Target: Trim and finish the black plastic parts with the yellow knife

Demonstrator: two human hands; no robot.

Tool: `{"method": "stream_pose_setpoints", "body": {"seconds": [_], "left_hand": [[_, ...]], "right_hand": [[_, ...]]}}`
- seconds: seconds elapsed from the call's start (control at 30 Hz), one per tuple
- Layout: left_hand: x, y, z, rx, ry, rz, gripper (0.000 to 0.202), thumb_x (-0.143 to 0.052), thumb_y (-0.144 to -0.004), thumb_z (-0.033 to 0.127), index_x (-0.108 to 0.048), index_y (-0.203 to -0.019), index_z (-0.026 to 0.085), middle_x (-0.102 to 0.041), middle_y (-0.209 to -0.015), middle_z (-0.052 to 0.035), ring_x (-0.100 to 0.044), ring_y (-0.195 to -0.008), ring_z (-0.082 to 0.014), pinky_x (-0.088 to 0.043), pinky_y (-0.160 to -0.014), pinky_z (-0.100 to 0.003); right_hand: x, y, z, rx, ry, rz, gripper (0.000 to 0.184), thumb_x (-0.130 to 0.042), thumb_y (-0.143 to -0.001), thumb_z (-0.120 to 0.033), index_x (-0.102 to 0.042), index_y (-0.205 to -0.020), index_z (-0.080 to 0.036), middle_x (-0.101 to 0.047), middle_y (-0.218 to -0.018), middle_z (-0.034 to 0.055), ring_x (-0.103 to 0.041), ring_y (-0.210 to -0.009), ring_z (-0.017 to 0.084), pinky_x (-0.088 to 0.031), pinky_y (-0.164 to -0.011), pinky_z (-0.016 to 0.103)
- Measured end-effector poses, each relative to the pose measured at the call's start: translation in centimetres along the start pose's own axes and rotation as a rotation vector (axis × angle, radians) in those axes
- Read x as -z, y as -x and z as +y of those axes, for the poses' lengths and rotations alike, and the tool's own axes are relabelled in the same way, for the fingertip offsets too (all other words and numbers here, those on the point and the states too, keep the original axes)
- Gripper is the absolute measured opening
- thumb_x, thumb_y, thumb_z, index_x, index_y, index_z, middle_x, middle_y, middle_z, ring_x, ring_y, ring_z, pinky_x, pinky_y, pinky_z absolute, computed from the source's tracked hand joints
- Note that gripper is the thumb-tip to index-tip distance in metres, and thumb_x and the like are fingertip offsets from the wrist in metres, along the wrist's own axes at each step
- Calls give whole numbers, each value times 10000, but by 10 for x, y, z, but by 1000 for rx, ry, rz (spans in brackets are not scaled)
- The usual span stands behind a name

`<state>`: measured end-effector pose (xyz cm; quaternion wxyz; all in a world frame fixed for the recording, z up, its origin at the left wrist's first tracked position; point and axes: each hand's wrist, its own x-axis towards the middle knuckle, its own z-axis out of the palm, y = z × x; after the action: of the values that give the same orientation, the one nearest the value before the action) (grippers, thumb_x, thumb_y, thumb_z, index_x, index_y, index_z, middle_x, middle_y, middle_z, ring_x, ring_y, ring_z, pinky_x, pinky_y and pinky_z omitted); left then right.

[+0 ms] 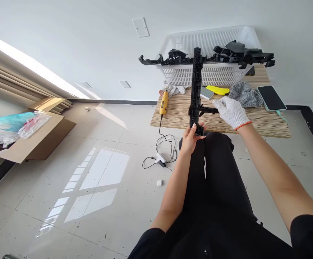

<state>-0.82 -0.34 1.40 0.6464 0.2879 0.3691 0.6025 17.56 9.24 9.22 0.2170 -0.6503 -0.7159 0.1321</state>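
Observation:
A long black plastic part (196,79) stands up in front of me, with a narrow bar (209,109) jutting from its right side. My left hand (190,138), bare, is wrapped round its lower end near the bench edge. My right hand (233,111) wears a white knit glove with an orange cuff. Its fingers pinch the outer end of that bar; whether the bar is moulded to the part or separate, I cannot tell. Behind, several similar black plastic parts (239,52) lie across a white plastic basket (215,75).
On the wooden bench (172,120) are a yellow corded tool (164,103), another glove (176,89), a yellow brush-like item (217,90), a grey cloth (245,94) and a phone (271,98). Cables and a power strip (160,158) lie on the floor. An open cardboard box (37,136) stands left.

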Motion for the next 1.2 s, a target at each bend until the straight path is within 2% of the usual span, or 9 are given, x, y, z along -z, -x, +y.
{"method": "stream_pose_setpoints", "body": {"seconds": [0.17,0.33,0.67,0.77,0.97,1.1,1.2], "left_hand": [[-1,-1,-5,-11,-56,-14,530,-813,-839,640,-760,-1094,178,-775,-1264,-121,-727,-1261,-342,-668,-690,-286],[1,0,-10,-46,-74,-45,543,-797,-847,662,-781,-1104,184,-799,-1207,-113,-748,-1206,-315,-669,-668,-272],[2,1,-11,-48,-105,-36,535,-776,-871,656,-778,-1127,186,-790,-1246,-117,-730,-1253,-327,-677,-694,-283],[1,3,-9,-34,-91,-36,538,-786,-858,661,-776,-1113,187,-792,-1243,-116,-740,-1231,-326,-670,-667,-271],[1,3,-9,-34,-89,-34,555,-807,-835,663,-783,-1111,182,-798,-1199,-115,-739,-1218,-324,-662,-655,-265],[1,0,-12,-50,-78,-16,560,-818,-825,661,-781,-1104,177,-793,-1180,-113,-733,-1217,-314,-672,-670,-272],[0,-2,-11,-32,-87,-7,575,-813,-827,666,-770,-1116,171,-781,-1228,-126,-722,-1238,-324,-682,-689,-289]], "right_hand": [[5,4,-8,-5,27,46,578,-404,-1027,-682,-745,-1009,-215,-770,-896,156,-704,-846,322,-460,-708,390],[14,11,-16,-25,119,97,572,-392,-1041,-634,-759,-1093,-197,-764,-878,173,-715,-886,350,-464,-722,406],[20,20,-20,-33,182,103,544,-394,-1045,-589,-750,-1129,-187,-751,-842,167,-712,-866,337,-464,-724,404],[16,19,-17,-20,221,122,533,-408,-1038,-575,-757,-1118,-180,-752,-829,167,-710,-847,334,-463,-720,401],[9,18,-6,-44,187,40,513,-418,-1032,-592,-757,-1049,-207,-778,-896,168,-716,-850,341,-445,-707,398],[11,20,-4,-14,131,79,507,-395,-1040,-587,-752,-988,-230,-793,-943,162,-712,-868,341,-414,-671,375],[12,23,-9,-12,187,102,497,-391,-1045,-565,-755,-1002,-229,-775,-873,150,-698,-817,325,-372,-643,353]]}}
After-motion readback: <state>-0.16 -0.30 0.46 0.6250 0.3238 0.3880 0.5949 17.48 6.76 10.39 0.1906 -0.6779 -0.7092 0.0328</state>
